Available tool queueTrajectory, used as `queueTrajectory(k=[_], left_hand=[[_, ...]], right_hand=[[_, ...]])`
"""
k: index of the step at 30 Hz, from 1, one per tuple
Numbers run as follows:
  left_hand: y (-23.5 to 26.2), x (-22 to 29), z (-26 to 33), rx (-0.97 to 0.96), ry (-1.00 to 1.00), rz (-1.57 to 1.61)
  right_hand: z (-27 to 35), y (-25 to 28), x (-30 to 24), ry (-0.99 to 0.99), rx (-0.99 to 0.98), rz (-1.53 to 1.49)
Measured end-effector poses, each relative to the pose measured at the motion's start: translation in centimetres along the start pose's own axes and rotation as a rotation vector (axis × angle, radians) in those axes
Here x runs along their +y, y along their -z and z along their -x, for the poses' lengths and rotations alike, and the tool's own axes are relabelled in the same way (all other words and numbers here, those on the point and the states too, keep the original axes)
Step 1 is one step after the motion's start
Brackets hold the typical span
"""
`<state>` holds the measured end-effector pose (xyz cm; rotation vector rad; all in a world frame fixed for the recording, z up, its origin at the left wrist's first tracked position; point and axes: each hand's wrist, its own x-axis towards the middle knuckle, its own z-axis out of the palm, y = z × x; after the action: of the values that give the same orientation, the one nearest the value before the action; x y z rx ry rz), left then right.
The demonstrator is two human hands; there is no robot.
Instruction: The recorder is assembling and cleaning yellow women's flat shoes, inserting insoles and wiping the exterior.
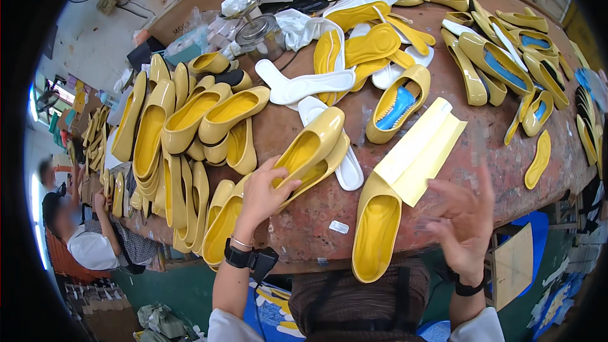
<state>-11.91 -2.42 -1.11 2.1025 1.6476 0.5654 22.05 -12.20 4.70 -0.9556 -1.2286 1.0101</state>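
My left hand (261, 191) is closed on the heel end of a glossy yellow flat shoe (318, 132), with a second yellow shoe against its right side. Fingers and thumb reach over the shoe's rim. On the right, my right hand (467, 225) hovers near the table edge, fingers spread, slightly smeared and holding nothing. Between the hands lies another yellow shoe (377, 237) with a yellow insole inside, its heel at the table's front edge. A folded pale yellow sheet (423, 152) rests at its toe. White insoles (349, 168) lie partly under the held shoe.
Several finished-looking yellow shoes (183, 120) are heaped on the left. Yellow insoles (373, 44) and a shoe with a blue lining (399, 106) lie farther back. More shoes (497, 63) stand at the far right. A glass jar (261, 37) is behind; another person (95, 240) works at far left.
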Motion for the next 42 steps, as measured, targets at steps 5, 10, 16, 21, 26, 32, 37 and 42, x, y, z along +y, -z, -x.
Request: queueTrajectory(k=[5,10,16,21,26,32,37,42], left_hand=[[2.4,0.9,0.2,0.085,0.068,0.542],[3.0,5.1,5.4,-0.117,0.18,1.669],[0.6,6.1,9.1,-0.323,0.383,1.774],[1.9,4.2,11.1,-0.138,0.319,1.722],[14.3,-1.2,8.0,0.712,0.273,0.486],[21.7,-1.2,1.8,0.823,-0.133,-0.984],[3.3,3.1,2.9,-0.001,-0.341,-0.457],[1.1,-0.6,1.7,-0.287,0.091,0.168]], right_hand=[[-2.4,-1.9,-2.3,0.113,-0.333,0.09],[-5.1,-5.0,-4.0,0.308,-0.649,0.148],[-5.8,-8.3,-4.9,0.512,-0.883,0.287],[-4.7,-6.6,-5.2,0.424,-0.933,0.424],[-2.6,-3.1,-5.2,0.222,-0.484,0.324],[-0.5,-1.4,-2.8,0.19,-0.304,0.354],[0.6,-1.5,-2.1,0.118,-0.252,0.321],[0.3,-0.9,-2.8,0.143,-0.252,0.263]])
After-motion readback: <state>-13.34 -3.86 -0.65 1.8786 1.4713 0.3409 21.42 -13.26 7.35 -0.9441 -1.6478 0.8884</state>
